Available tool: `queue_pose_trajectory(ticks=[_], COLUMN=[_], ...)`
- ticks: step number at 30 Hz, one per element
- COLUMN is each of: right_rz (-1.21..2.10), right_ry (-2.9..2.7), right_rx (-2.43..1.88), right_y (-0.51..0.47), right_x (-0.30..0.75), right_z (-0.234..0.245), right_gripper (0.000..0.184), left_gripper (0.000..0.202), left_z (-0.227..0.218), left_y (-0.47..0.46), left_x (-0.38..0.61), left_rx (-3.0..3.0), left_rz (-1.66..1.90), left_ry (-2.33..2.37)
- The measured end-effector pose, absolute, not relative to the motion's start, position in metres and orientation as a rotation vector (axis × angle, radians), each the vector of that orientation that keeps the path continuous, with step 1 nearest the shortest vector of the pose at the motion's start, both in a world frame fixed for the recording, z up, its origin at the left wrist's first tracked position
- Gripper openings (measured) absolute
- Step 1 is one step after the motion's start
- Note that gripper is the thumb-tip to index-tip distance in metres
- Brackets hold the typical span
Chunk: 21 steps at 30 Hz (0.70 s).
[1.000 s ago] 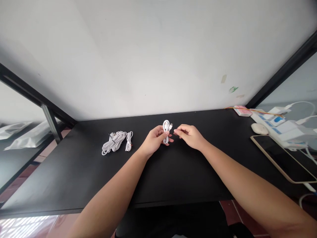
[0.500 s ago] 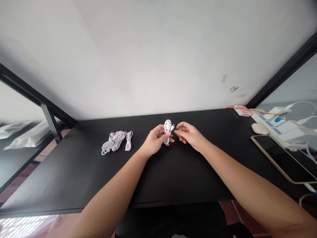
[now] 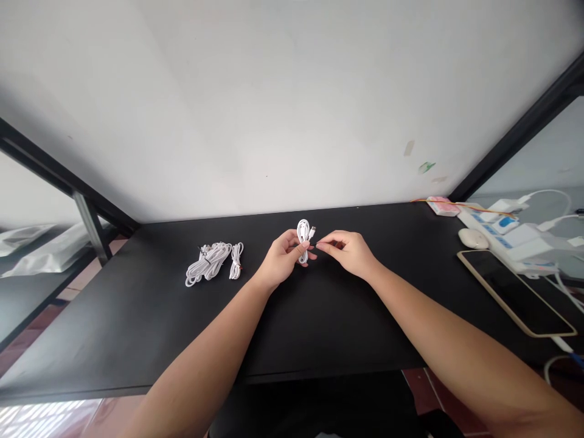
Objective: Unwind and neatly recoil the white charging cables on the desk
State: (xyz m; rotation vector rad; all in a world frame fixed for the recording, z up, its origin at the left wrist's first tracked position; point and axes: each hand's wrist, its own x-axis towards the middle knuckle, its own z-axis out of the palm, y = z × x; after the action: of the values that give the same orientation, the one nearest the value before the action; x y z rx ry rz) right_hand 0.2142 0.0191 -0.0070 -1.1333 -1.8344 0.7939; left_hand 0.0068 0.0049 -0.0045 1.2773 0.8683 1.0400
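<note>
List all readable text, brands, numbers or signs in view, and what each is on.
None legible.
Power strip: blue markings, too small and blurred to read.
Pink box: any print too blurred.
Green mark on wall: no letters discernible.
Held cable: any print too small.
Phone: dark screen, no text visible.

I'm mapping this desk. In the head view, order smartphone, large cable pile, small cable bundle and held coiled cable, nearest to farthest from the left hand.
From the left hand:
1. Coiled cable: in hand
2. Small cable bundle: left
3. Large cable pile: farther left
4. Smartphone: far right
</note>
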Motion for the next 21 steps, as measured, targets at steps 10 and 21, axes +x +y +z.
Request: queue_pose_trajectory(ticks=[10, 21], right_rz=[1.373, 1.392], right_ry=[-1.38, -1.363], right_rx=[-1.087, -1.107], right_y=[0.0244, 0.0233], right_x=[0.2148, 0.213], right_z=[-0.0114, -0.0089], right_gripper=[0.031, 0.033], left_gripper=[0.039, 0.04], left_z=[-0.0051, -0.0036], left_y=[0.0055, 0.0052], left_x=[0.0057, 0.0055], left_rx=[1.268, 1.235], left_rz=[1.032, 1.034], left_ry=[0.864, 0.891])
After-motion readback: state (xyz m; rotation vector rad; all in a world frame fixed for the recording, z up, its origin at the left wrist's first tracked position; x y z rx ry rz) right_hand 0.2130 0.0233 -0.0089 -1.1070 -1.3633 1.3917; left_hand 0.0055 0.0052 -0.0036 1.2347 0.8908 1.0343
